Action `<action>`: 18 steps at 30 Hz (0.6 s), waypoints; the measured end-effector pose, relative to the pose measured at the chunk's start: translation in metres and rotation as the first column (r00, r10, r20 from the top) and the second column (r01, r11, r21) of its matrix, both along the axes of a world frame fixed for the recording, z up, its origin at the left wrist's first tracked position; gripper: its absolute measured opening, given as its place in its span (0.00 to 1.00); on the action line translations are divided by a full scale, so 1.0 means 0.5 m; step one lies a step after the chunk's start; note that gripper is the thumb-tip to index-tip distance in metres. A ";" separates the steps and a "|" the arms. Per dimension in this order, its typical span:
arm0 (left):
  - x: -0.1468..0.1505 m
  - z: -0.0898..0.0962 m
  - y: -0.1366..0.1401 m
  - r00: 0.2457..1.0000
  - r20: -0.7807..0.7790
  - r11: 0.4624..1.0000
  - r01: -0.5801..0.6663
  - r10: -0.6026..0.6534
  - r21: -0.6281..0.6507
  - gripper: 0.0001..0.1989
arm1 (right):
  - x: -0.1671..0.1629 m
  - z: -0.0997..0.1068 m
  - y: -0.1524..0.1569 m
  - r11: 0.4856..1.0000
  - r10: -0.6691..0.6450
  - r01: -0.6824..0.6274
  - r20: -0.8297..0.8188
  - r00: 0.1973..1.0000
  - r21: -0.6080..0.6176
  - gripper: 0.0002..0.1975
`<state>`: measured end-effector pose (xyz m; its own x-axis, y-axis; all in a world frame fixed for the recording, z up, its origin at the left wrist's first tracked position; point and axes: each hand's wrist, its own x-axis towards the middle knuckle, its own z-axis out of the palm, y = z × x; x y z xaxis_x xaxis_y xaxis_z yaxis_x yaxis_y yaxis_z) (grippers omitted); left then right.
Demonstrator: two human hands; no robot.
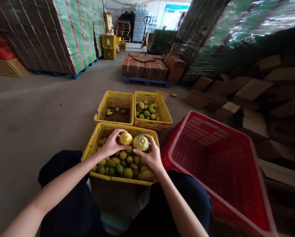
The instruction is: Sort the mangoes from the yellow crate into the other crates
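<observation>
My left hand [112, 144] is closed around a yellow lemon [126, 139], its stem end facing me. In my right hand [153, 153] is a larger, bumpy, pale green lemon [140, 143]. The two fruits are held side by side over a yellow crate [88, 149] of green and yellow lemons [123, 155]. Behind it stand two more yellow crates: the left crate [101, 112] has a few lemons on its floor, and the right crate [167, 116] holds a heap of green and yellow ones [146, 110].
A large red crate [246, 140] stands close on my right. Beyond it lie piled cardboard boxes [253, 121]. Ahead is a blue pallet [147, 81] with flat brown cartons [155, 70]. Wrapped pallet stacks [75, 33] rise at left and right. One lemon [174, 95] lies on the floor.
</observation>
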<state>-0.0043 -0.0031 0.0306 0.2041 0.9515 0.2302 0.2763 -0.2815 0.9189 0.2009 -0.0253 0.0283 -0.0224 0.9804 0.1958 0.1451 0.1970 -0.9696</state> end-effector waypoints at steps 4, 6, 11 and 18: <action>-0.010 0.013 -0.008 0.998 -0.061 0.996 0.027 -0.022 0.086 0.28 | -0.005 -0.004 0.007 0.993 -0.060 0.045 0.143 0.988 0.107 0.34; -0.018 0.016 -0.010 0.994 -0.106 0.991 0.024 -0.009 0.134 0.28 | -0.010 0.001 0.008 0.983 -0.078 0.038 0.220 0.972 0.182 0.32; -0.026 0.013 -0.009 0.976 -0.213 0.965 0.016 0.042 0.260 0.27 | -0.019 0.012 0.010 0.958 -0.135 0.036 0.339 0.931 0.285 0.29; -0.028 0.007 -0.014 0.938 -0.310 0.906 -0.012 0.157 0.424 0.26 | -0.012 0.003 0.011 0.945 -0.182 0.041 0.420 0.889 0.324 0.26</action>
